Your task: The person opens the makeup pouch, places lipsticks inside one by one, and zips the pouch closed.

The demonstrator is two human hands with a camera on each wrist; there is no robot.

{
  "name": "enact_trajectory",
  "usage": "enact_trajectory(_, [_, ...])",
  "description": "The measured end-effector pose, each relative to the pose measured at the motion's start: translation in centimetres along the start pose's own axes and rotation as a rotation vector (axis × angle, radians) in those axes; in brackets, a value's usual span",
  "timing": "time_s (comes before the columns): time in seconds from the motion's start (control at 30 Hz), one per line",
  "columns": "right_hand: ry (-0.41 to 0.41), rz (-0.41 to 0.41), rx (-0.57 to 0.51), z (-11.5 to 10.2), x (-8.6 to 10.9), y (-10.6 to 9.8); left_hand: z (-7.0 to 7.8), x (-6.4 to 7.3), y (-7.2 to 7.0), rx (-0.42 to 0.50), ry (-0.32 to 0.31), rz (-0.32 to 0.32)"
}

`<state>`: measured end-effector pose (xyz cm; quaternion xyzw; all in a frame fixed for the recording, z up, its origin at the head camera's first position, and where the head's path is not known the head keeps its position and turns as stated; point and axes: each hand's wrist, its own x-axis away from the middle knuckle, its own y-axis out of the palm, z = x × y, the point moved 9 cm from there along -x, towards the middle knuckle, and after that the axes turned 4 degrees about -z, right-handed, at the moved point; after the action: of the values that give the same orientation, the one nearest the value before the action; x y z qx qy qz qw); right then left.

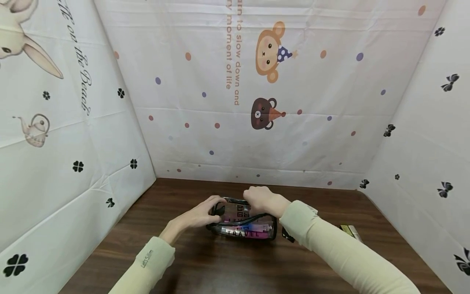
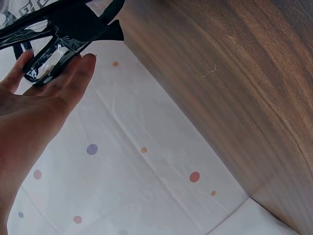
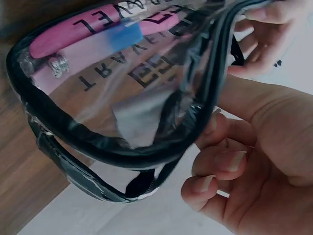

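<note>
A clear zip pouch [image 1: 235,233] with black trim and "TRAVEL" lettering sits on the brown table, its top edge gaping in the right wrist view. My left hand [image 1: 202,212] grips its left end, thumb on one side and fingers on the other. At the upper right edge my right hand [image 1: 262,200] pinches the black-trimmed rim, with the other fingers curled beside it; the thumb tip is hidden behind the trim. Inside lie a bright pink stick-shaped item [image 3: 73,32], a pink-and-blue one [image 3: 100,46] with a silver ornament, and something greyish white [image 3: 139,115].
A small yellow-green and white packet [image 1: 351,232] lies on the table [image 1: 191,261] to the right, partly behind the right sleeve. A black strap [image 1: 287,235] shows by the pouch's right end. White printed cloth [image 1: 220,143] walls the table at the back and both sides.
</note>
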<state>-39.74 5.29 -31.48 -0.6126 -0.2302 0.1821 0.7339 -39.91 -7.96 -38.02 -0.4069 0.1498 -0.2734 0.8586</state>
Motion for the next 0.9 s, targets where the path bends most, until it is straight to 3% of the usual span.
enact_trajectory(0.23, [-0.044, 0.096, -0.176, 1.7, 0.9, -0.9, 0.0, -0.1, 0.1, -0.008, 0.003, 0.008])
enact_trajectory(0.4, [0.08, 0.182, -0.175, 6.3, 2.5, -0.8, 0.3, -0.1, 0.3, -0.005, 0.011, -0.002])
enact_trajectory(0.53, [0.177, 0.135, -0.188, 10.8, 4.0, 1.3, 0.2, -0.1, 0.4, -0.006, 0.01, -0.003])
enact_trajectory(0.63, [0.199, 0.077, -0.224, 13.8, 5.3, 3.4, 0.1, -0.2, 0.4, -0.003, 0.014, -0.004])
enact_trajectory(0.8, [0.221, 0.006, -0.296, 17.3, 7.5, 6.4, -0.2, -0.1, 0.4, 0.001, 0.014, -0.007])
enact_trajectory(0.9, [0.274, -0.028, -0.3, 19.2, 8.6, 7.9, -0.3, 0.1, 0.3, 0.009, 0.009, -0.004])
